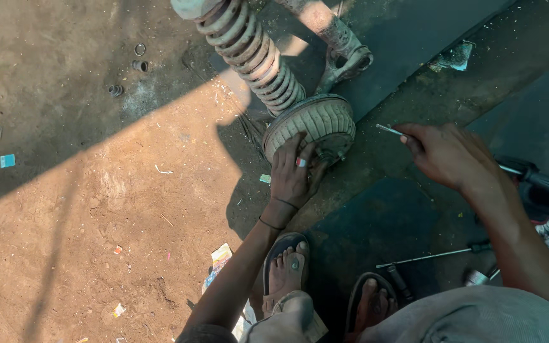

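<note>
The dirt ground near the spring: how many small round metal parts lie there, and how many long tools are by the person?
Small round metal parts: 3
Long tools, one in the right hand, one on the dark mat: 2
Total: 5

Bare dirt floor (pixel 96 209), sunlit reddish at lower left, shaded grey along the top left. Dark oily mat (pixel 414 38) covers the floor's right side. Coil-spring strut (pixel 268 70) lies across the mat's top edge, its ribbed round mount (pixel 316 124) down on the floor. Three small metal rings (pixel 136 57) on the dirt near the top left corner. Blue scrap (pixel 7 161) by the left edge; paper litter (pixel 220 257) toward the bottom. Long thin screwdriver (pixel 433 255) and a socket (pixel 476 277) lie on the mat at lower right. Crumpled wrapper (pixel 454 57) near the top right.
</note>
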